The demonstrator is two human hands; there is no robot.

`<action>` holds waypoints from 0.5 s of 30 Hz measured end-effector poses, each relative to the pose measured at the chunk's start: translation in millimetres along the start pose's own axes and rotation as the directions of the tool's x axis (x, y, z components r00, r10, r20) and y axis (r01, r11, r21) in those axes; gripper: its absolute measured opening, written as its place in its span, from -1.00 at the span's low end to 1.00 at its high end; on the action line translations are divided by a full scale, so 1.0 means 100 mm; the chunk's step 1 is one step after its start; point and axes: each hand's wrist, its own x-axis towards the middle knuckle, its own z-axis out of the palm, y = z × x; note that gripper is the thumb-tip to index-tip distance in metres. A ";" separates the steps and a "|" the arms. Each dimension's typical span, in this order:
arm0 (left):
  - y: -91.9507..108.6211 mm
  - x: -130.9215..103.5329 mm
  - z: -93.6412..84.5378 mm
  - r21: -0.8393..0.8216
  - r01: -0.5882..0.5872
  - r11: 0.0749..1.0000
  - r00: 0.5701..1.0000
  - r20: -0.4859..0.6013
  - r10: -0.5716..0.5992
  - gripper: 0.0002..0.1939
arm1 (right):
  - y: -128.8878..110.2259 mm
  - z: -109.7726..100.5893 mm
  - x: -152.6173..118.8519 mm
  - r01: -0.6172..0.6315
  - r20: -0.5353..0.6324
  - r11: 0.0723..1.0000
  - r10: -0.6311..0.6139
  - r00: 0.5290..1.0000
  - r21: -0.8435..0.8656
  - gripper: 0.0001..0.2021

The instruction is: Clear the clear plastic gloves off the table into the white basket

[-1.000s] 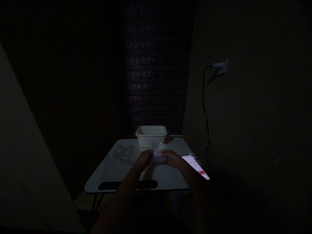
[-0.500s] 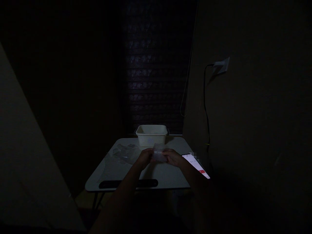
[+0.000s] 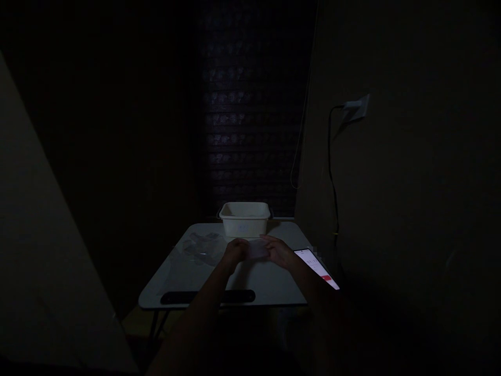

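Observation:
Between my two hands is a small, pale, see-through piece of plastic (image 3: 257,249), held above the middle of the table (image 3: 266,282). My left hand (image 3: 236,251) is closed on its left side. At its right side my right hand (image 3: 278,250) grips it, with the fingers partly in view. The dim light hides whether anything lies inside the plastic. A white tub (image 3: 246,225) stands just beyond my hands. To the left, a crumpled clear plastic sheet or bag (image 3: 203,246) lies on the table.
A lit phone (image 3: 317,267) rests at the table's right edge, beside my right forearm. Along the front edge runs a dark slot (image 3: 180,297). A black cord (image 3: 331,167) hangs from a wall socket (image 3: 357,107) on the right. Dark blinds (image 3: 242,115) cover the back.
The piece of plastic has been folded or tilted down and looks lower and flatter between my hands. My right hand's fingers have shifted on it. The view has moved slightly.

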 end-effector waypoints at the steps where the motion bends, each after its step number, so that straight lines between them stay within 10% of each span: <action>1: -0.01 0.01 0.00 0.007 -0.014 1.000 1.000 -0.019 0.014 -0.87 | -0.01 0.00 0.00 -0.017 -0.018 0.999 0.018 1.000 0.032 -0.73; 10: -0.02 0.01 -0.01 0.345 -0.039 0.938 0.996 -0.065 0.066 -0.74 | 0.09 0.00 0.00 -0.093 -0.119 0.977 0.071 0.990 -0.192 -0.78; 15: -0.08 0.03 -0.04 0.577 0.034 0.816 0.997 -0.082 0.016 -0.73 | 0.21 -0.05 0.05 -0.173 -0.317 0.812 -0.016 0.948 -0.557 -0.66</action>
